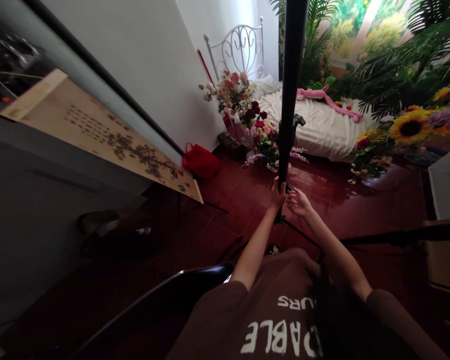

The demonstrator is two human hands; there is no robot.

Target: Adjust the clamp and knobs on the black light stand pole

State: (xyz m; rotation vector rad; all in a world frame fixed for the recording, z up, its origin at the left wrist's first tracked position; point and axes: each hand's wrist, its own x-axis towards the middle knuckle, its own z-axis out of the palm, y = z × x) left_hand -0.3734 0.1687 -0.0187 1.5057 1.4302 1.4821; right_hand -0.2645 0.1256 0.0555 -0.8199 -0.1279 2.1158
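Gripping the black stand pole (pixel 291 95) low down with my left hand (pixel 277 195), I have my right hand (pixel 299 203) curled narrow just beside it, contact unclear. The pole stands upright ahead of my hands, already raised; whether its lower joint (pixel 288 188) is tightened I cannot tell.

Matt metal pole (pixel 291 100) — glossy tile floor (pixel 363 210)
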